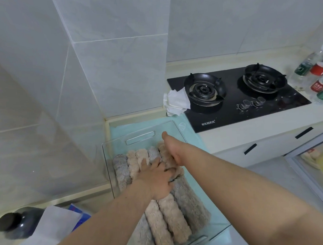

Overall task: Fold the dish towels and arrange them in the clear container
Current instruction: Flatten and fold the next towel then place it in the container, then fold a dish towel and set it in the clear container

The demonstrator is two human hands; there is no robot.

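1. Worked at a kitchen bench (233,137) beside a black gas hob (236,97), arms stretched forward over the task.
2. Set out on a pale green mat (117,128): the clear container (147,127), its long axis running away from the body.
3. Packed inside, side by side: the dish towels (174,216) in fluffy grey and beige folds, standing on edge as soft ridges, lengths aligned with the container's long axis.
4. Pressed the left hand (156,177) flat on the middle of the pack, fingers spread and straight.
5. Reached the right hand (171,152) further in, onto a beige towel (163,150) at the far right of the pack, just inside the right wall. Thumb straight and pointing away, fingers hidden beneath the hand — impossible to tell whether gripping or merely pushing.
6. Judged the coming move to turn on that right-side slot: towel directly under the right hand, the nearer of the two, to be seated downward and parallel to its neighbours, with the left hand bracing them.
7. Appeared close to done — container nearly full, little spare room visible.
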